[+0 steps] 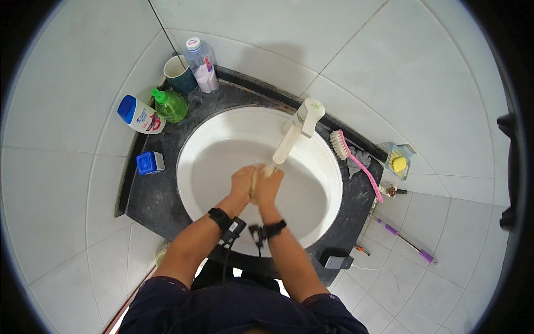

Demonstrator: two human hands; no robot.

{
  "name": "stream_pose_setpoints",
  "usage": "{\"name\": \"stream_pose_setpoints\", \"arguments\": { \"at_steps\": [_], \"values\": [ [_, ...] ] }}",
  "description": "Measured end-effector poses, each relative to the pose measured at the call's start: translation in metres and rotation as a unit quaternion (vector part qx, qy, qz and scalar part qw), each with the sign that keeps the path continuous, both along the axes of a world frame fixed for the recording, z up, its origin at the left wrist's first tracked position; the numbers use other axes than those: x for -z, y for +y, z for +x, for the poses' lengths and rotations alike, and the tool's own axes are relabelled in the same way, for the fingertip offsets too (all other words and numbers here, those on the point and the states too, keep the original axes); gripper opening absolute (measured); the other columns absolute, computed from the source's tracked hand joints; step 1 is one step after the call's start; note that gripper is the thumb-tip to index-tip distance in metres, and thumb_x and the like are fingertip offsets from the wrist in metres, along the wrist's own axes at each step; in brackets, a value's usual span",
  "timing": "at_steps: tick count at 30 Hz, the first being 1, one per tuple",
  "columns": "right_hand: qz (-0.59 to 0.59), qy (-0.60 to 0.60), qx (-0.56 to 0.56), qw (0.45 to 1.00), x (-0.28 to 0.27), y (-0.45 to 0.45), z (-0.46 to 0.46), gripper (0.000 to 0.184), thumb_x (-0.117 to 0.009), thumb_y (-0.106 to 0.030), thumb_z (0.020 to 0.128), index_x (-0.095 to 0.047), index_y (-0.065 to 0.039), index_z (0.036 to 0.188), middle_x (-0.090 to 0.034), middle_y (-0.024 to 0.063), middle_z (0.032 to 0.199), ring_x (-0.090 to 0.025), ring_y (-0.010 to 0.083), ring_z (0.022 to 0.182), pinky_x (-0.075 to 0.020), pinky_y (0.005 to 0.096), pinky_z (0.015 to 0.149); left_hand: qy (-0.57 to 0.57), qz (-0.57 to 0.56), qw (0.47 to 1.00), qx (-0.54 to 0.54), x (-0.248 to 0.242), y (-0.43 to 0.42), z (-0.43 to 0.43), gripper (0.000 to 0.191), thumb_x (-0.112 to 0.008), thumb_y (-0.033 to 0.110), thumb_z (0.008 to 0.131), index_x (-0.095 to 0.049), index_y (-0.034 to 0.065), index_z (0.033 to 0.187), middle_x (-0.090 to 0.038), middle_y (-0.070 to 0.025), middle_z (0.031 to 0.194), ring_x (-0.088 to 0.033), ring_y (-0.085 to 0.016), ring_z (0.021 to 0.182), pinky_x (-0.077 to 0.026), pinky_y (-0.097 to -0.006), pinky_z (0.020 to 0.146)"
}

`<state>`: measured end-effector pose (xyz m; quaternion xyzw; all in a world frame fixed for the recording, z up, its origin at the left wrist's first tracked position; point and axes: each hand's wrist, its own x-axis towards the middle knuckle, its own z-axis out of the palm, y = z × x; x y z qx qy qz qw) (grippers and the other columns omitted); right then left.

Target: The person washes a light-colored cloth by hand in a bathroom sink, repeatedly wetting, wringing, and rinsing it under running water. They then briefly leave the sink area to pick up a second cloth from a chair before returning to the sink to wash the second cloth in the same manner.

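Over a white oval washbasin, my left hand and my right hand press close together. Both grip a pale cream item, which shows between them and past the right fingers. It looks soft like a cloth, but the fingers cover most of it. The off-white single-lever tap has its spout just above the right fingertips. Whether water runs from it is hard to tell. Each wrist wears a black strap with a small device and cable.
Left on the dark stone counter stand a blue-capped shampoo bottle, green pump bottle, blue-lidded container, mug and clear bottle. A pink brush, grey cloth and small grey device lie right.
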<state>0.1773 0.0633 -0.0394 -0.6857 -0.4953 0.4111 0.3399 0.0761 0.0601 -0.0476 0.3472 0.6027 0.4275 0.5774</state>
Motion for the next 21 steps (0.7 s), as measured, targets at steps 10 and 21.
{"name": "stream_pose_setpoints", "arguments": {
  "at_steps": [10,21],
  "values": [
    [0.204,-0.102,-0.083,0.970,-0.041,-0.056,-0.020,0.042,-0.061,-0.025,0.097,-0.060,-0.012,0.137,-0.057,0.0202,0.131,-0.056,0.0339,0.116,-0.0447,0.0427,0.101,-0.306,-0.216,0.903,-0.212,-0.033,0.012,-0.014,0.021,-0.056,0.024,0.102,-0.062,0.0033,0.104,-0.064,-0.0086,0.090,-0.065,-0.021,0.081,-0.056,-0.0358,0.074],
    [0.082,-0.077,-0.045,0.993,-0.026,-0.003,-0.017,0.035,-0.061,-0.044,0.096,-0.067,-0.010,0.104,-0.066,0.0200,0.104,-0.063,0.0420,0.092,-0.0515,0.0480,0.079,-0.265,-0.146,0.938,-0.168,0.002,-0.006,-0.002,0.021,-0.054,0.018,0.103,-0.066,0.0008,0.101,-0.068,-0.0082,0.096,-0.066,-0.019,0.087,-0.055,-0.0330,0.077]
  ]
}}
